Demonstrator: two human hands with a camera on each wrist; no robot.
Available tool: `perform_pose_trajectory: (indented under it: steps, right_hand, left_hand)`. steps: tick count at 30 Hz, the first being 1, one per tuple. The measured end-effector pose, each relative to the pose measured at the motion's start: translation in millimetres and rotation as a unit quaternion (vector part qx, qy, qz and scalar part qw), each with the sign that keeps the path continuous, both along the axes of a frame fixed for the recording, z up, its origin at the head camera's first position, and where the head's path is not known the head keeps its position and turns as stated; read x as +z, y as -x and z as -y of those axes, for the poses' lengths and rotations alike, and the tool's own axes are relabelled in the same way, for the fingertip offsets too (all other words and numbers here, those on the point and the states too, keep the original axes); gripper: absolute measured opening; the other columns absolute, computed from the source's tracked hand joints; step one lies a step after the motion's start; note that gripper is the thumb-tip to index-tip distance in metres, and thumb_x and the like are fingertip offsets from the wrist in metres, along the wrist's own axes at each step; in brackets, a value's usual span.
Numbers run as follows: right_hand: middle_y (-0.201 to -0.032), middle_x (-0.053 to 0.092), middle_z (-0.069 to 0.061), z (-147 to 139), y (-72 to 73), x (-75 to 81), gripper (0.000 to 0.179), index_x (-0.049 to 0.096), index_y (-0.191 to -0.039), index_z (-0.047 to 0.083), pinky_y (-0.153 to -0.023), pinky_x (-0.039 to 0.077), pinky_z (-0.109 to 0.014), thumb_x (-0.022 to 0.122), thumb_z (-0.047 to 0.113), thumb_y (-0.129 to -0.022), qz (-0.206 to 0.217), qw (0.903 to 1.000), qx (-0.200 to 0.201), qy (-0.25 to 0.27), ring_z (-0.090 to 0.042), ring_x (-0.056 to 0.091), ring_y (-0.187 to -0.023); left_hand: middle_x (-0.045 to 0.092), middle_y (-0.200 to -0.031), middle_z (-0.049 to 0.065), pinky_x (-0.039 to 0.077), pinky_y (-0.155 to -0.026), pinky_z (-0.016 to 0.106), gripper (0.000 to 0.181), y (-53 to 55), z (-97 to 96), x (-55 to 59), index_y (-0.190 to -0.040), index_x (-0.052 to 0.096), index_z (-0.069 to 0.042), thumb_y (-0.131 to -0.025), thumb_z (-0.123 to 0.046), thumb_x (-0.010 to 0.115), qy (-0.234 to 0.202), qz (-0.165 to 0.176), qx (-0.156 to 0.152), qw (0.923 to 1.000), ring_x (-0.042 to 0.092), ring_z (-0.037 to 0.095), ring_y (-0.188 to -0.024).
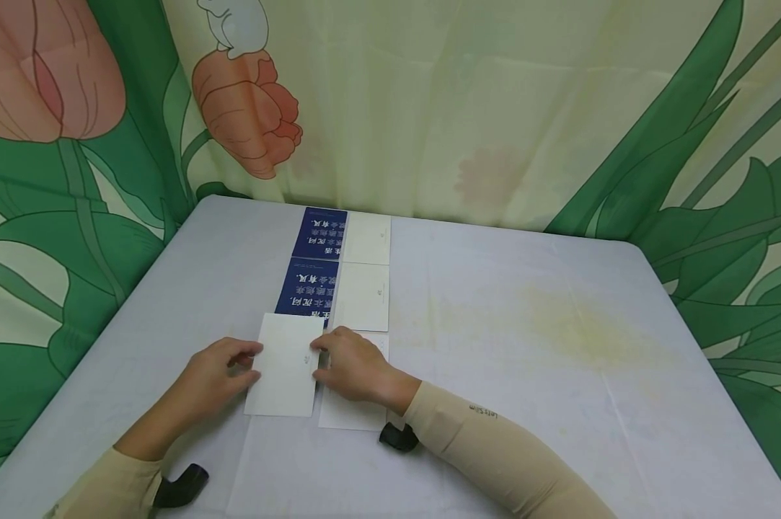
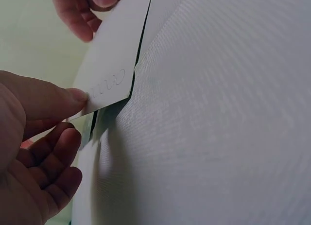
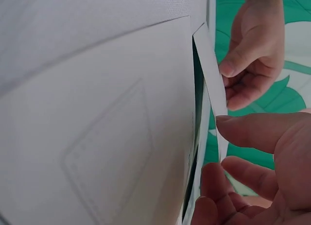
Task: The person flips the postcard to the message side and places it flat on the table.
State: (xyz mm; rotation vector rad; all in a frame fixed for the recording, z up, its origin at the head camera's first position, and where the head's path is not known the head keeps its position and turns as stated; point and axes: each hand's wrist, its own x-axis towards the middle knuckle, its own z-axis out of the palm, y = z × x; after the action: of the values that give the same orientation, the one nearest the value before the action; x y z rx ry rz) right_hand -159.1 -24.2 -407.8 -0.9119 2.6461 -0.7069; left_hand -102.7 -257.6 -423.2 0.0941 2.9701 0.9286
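Note:
Both hands hold one white postcard [image 1: 283, 367] by its opposite long edges, low over the table. My left hand [image 1: 218, 371] pinches its left edge between thumb and fingers. At the right edge, my right hand [image 1: 354, 364] pinches it in the same way. Curly print shows near one corner of the held postcard [image 2: 109, 64] in the left wrist view. Its far end overlaps a dark blue postcard [image 1: 307, 285] with white lettering. Under the right hand lies another white postcard [image 3: 116, 132], with a faint stamp-box outline in the right wrist view.
Beyond the hands, another blue postcard [image 1: 320, 232] lies at the table's far edge. Beside the blue column run white postcards, one far [image 1: 366, 238] and one nearer [image 1: 362, 295]. A white cloth [image 1: 526, 404] covers the table, and a flowered curtain [image 1: 429, 108] hangs behind.

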Motion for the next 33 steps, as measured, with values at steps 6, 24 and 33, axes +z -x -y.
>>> perform_pose_trajectory:
  steps: [6,24,33]
  right_hand:
    - [-0.118,0.063,-0.006,-0.3,0.4,-1.6,0.04,0.068,-0.126,0.009,-0.081,0.049,-0.024,0.073,0.023,-0.089,-0.003,1.0,0.002,-0.009,-0.014,0.059,-0.101]
    - [-0.114,0.064,-0.005,2.4,1.8,-7.8,0.043,0.069,-0.125,0.008,-0.075,0.048,-0.023,0.076,0.027,-0.088,0.008,0.9989,0.015,-0.043,-0.011,0.056,-0.09]
    - [-0.117,0.063,-0.004,2.4,1.3,-8.0,0.043,0.068,-0.126,0.008,-0.074,0.047,-0.022,0.076,0.027,-0.088,0.011,0.9986,0.017,-0.049,-0.01,0.055,-0.091]
  left_hand:
    - [0.063,-0.11,0.018,0.056,-0.084,0.049,0.043,1.1,-1.1,-0.1,-0.123,0.064,0.008,-0.085,-0.005,0.078,0.004,0.029,-0.001,0.9996,0.061,0.032,-0.097]
    - [0.064,-0.113,0.018,0.054,-0.088,0.049,0.042,3.1,1.1,-2.2,-0.123,0.064,0.007,-0.086,-0.006,0.077,0.01,0.052,-0.036,0.998,0.062,0.031,-0.1]
    - [0.064,-0.111,0.016,0.054,-0.088,0.048,0.042,4.0,1.2,0.0,-0.122,0.064,0.007,-0.085,-0.007,0.078,0.018,0.062,-0.045,0.9969,0.06,0.029,-0.097]
